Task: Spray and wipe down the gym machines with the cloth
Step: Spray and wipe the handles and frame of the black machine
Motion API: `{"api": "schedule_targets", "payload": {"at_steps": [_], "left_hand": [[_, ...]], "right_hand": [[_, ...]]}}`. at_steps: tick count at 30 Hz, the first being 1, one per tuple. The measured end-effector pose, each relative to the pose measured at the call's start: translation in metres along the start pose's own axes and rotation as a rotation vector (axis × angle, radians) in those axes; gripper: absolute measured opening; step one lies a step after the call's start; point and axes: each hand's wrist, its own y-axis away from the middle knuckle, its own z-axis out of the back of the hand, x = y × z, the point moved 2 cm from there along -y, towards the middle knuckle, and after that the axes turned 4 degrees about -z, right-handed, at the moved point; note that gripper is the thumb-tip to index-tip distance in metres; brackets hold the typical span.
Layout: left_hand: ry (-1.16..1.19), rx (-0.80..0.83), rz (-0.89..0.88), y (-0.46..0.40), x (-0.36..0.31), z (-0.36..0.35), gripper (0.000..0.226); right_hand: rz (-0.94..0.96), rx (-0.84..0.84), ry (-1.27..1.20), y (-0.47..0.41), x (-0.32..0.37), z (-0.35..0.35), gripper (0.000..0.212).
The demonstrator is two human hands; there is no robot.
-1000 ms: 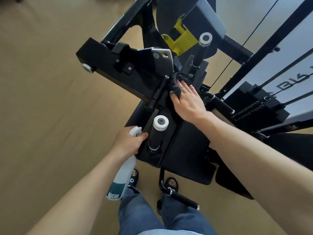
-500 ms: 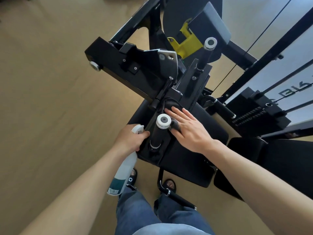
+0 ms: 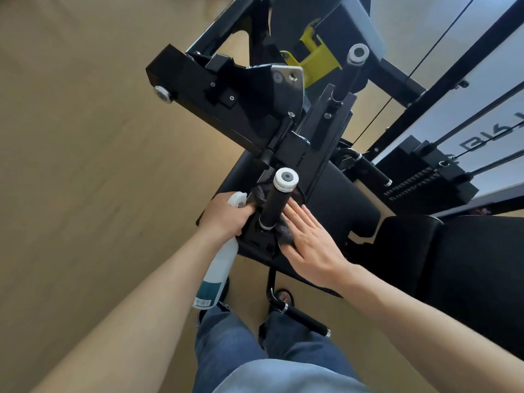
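Note:
A black gym machine [image 3: 226,89] with a padded seat [image 3: 340,199] fills the middle of the view. An upright black handle with a white end cap [image 3: 279,199] stands at the seat's near edge. A dark grey cloth [image 3: 285,232] lies around the handle's base. My right hand [image 3: 309,245] presses flat on the cloth, fingers straight, just right of the handle. My left hand [image 3: 226,217] grips the neck of a white spray bottle [image 3: 217,275] with a teal label, left of the handle; the bottle hangs downward.
A weight stack [image 3: 433,177] with cables and a white shroud stands at the right. A yellow lever [image 3: 314,55] sits at the top. A second capped handle [image 3: 350,75] rises behind. A low black handle [image 3: 300,316] juts out by my feet. Tan floor lies to the left.
My right hand with the cloth has slid down the machine toward me, from the upper bracket to the base of the near handle. My left hand keeps holding the bottle.

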Motion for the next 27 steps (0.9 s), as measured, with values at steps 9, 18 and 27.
{"api": "schedule_targets", "payload": {"at_steps": [9,18,27], "left_hand": [[0.012,0.011,-0.009,0.000,0.000,0.001,0.029],[-0.028,0.080,-0.020,-0.002,-0.003,0.004,0.036],[-0.085,0.231,-0.076,-0.012,-0.004,0.013,0.030]], "right_hand": [[-0.592,-0.409,-1.135,-0.023,0.048,-0.015,0.063],[-0.974,-0.478,-1.584,-0.010,0.074,-0.029,0.048],[-0.760,-0.537,-0.436,0.009,0.150,-0.073,0.065]]}}
